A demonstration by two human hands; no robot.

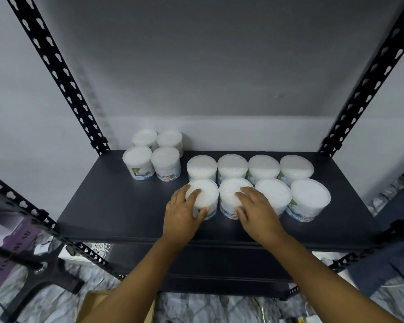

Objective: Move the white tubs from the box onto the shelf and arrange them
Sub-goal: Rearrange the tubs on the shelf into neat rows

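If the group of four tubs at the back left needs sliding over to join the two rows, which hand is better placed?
Probably the left hand. It grips the leftmost front-row tub, nearest the group of four tubs; the right hand would have to cross over.

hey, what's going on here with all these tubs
A person is stocking white tubs onto a dark shelf. The left hand grips the front-row tub at the left end of a two-by-four block, and the right hand holds the tub beside it. A separate cluster of four tubs stands at the back left.
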